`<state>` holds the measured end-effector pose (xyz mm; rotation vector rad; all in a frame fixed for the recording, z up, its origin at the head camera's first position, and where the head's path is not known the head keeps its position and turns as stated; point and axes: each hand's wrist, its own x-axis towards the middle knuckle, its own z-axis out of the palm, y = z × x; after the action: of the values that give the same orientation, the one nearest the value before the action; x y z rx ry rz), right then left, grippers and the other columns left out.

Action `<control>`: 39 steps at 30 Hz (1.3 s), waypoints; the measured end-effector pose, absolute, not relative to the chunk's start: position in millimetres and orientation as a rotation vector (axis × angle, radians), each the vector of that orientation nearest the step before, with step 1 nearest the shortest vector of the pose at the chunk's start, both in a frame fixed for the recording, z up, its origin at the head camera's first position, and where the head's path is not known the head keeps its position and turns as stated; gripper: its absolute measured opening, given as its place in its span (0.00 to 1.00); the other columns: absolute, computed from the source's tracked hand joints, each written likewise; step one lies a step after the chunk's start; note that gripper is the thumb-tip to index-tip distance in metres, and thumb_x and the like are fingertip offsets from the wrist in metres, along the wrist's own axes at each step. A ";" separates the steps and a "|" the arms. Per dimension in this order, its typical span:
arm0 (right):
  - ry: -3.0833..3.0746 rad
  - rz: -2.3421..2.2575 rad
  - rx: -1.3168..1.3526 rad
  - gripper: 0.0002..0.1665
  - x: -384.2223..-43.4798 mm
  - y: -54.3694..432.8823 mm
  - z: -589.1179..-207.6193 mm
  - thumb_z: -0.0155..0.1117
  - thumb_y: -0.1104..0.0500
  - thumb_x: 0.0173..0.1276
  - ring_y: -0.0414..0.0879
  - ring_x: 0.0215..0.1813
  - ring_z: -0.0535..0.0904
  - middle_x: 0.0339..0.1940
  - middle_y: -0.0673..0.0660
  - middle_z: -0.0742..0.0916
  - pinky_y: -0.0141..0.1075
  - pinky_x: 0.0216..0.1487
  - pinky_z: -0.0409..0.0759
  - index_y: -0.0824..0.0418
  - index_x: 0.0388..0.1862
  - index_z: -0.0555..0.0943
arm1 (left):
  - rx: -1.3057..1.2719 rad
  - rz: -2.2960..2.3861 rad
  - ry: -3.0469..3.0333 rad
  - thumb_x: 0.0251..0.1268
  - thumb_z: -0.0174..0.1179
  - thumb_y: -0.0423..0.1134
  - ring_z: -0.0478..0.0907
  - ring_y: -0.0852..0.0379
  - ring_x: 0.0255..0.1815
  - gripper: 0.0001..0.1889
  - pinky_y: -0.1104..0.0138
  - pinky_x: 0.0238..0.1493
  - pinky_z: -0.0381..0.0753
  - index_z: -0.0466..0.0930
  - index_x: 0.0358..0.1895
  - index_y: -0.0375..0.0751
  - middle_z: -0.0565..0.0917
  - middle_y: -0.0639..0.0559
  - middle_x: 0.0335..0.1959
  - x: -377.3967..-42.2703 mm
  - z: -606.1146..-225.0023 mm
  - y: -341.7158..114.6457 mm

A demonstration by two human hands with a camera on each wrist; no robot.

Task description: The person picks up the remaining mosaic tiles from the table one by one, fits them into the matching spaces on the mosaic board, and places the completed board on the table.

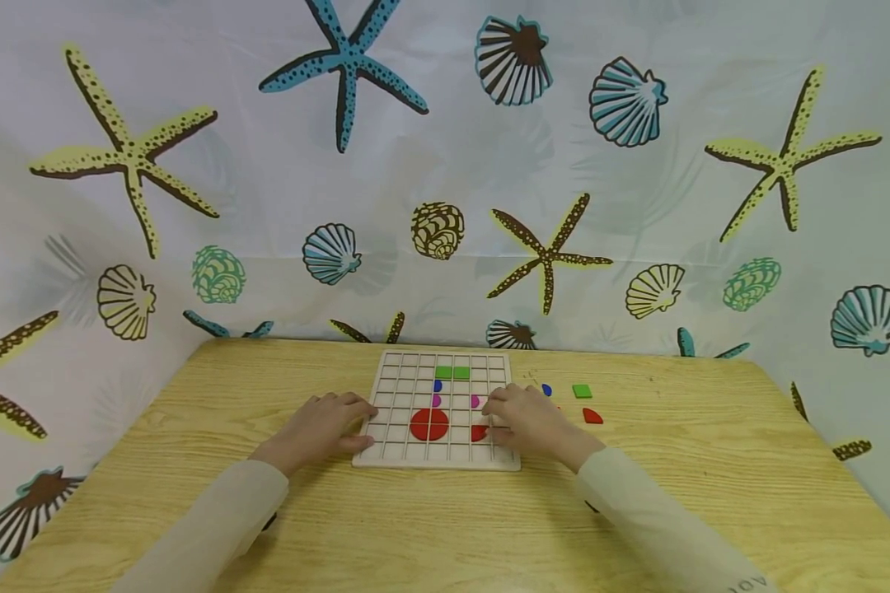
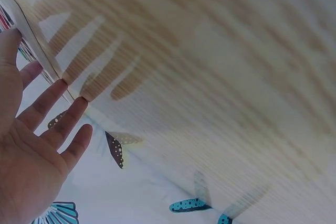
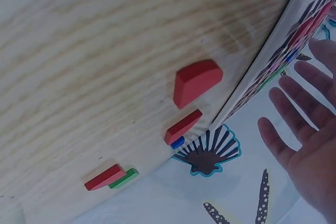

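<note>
The left hand (image 1: 323, 423), fingers loose, rests at the left edge of the board (image 1: 400, 385). The right hand (image 1: 528, 417), also loose, is by 1 red piece (image 1: 478, 432).

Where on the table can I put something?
The wooden table is bare before the grid board, between the sleeves, and right of the loose red quarter-circle. It's crowded beside the board's right edge: right hand, blue piece, green square.

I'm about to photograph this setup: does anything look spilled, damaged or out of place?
Nothing looks spilled or damaged. Slightly untidy, though: right of the pale gridded board, a green square piece, a red quarter-round piece and a small blue piece lie loose on the wooden table, while like-coloured ones sit on the board.
</note>
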<state>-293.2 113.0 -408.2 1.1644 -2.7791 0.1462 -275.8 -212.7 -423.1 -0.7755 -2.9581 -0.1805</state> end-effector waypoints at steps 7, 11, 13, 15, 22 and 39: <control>-2.734 0.128 1.106 0.14 -292.7 130.7 -406.6 0.63 0.52 0.61 0.49 0.47 0.77 0.44 0.51 0.83 0.47 0.47 0.75 0.56 0.44 0.81 | -0.776 -0.179 -2.964 0.58 0.58 0.55 0.75 0.41 0.51 0.22 0.45 0.49 0.71 0.77 0.53 0.48 0.77 0.46 0.54 -276.5 -423.3 -212.8; -2.709 0.168 1.087 0.14 -289.7 143.6 -406.5 0.64 0.53 0.59 0.49 0.47 0.77 0.43 0.52 0.83 0.49 0.46 0.76 0.57 0.43 0.81 | -0.776 -0.166 -2.963 0.58 0.57 0.55 0.75 0.41 0.50 0.22 0.45 0.49 0.71 0.77 0.53 0.48 0.77 0.47 0.54 -276.7 -423.4 -213.0; -2.717 0.177 1.067 0.14 -288.0 150.5 -406.8 0.64 0.53 0.59 0.49 0.47 0.77 0.43 0.52 0.83 0.50 0.46 0.76 0.57 0.43 0.81 | -0.776 -0.168 -2.960 0.58 0.57 0.55 0.75 0.41 0.50 0.22 0.45 0.49 0.71 0.77 0.53 0.48 0.77 0.47 0.54 -276.3 -423.1 -212.9; -2.721 0.175 1.056 0.14 -286.3 157.3 -407.5 0.64 0.54 0.60 0.49 0.46 0.77 0.43 0.53 0.83 0.49 0.45 0.76 0.58 0.43 0.81 | -0.777 -0.174 -2.957 0.58 0.58 0.54 0.75 0.41 0.50 0.22 0.44 0.49 0.71 0.77 0.53 0.48 0.77 0.47 0.53 -275.8 -422.6 -212.9; -2.729 0.191 1.005 0.13 -280.4 178.0 -409.2 0.65 0.54 0.58 0.49 0.43 0.78 0.41 0.53 0.84 0.43 0.43 0.76 0.59 0.40 0.82 | -0.775 -0.176 -2.958 0.58 0.58 0.54 0.75 0.42 0.50 0.22 0.45 0.49 0.71 0.77 0.53 0.47 0.77 0.47 0.53 -274.9 -421.4 -212.2; -2.777 0.111 0.942 0.10 -265.7 201.0 -419.4 0.65 0.50 0.57 0.44 0.37 0.76 0.33 0.48 0.82 0.38 0.33 0.74 0.54 0.33 0.81 | -0.766 -0.171 -2.973 0.58 0.57 0.55 0.75 0.41 0.51 0.23 0.45 0.49 0.71 0.77 0.53 0.47 0.77 0.46 0.54 -274.9 -420.8 -211.7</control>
<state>-265.7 201.0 -419.4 0.9422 -2.7766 0.1105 -274.9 -211.7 -420.8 -0.7658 -2.9730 -0.1710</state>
